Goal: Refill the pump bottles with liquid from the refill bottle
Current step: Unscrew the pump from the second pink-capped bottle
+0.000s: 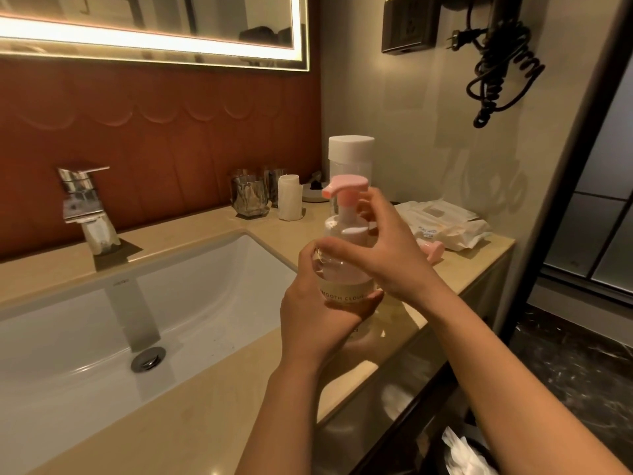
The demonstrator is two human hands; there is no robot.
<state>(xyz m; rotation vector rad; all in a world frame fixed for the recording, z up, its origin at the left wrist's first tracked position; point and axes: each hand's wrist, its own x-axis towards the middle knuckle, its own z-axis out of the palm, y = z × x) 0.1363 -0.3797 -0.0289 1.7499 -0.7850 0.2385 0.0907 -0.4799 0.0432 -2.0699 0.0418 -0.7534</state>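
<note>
A clear pump bottle (346, 269) with a pink pump head (344, 186) and a pale label is held above the counter. My left hand (318, 313) grips its body from below and behind. My right hand (380, 248) curls round the neck just under the pump head. Behind it stands the tall clear refill bottle (351, 156) with a white cap. A second pink pump head (433, 251) lies loose on the counter to the right, partly hidden by my right hand.
A white sink basin (120, 323) with a chrome tap (85, 207) lies to the left. Glasses (250, 197), a rolled white cloth (289, 197) and wipe packets (442, 222) sit at the back of the beige counter (212, 416). The counter edge drops off on the right.
</note>
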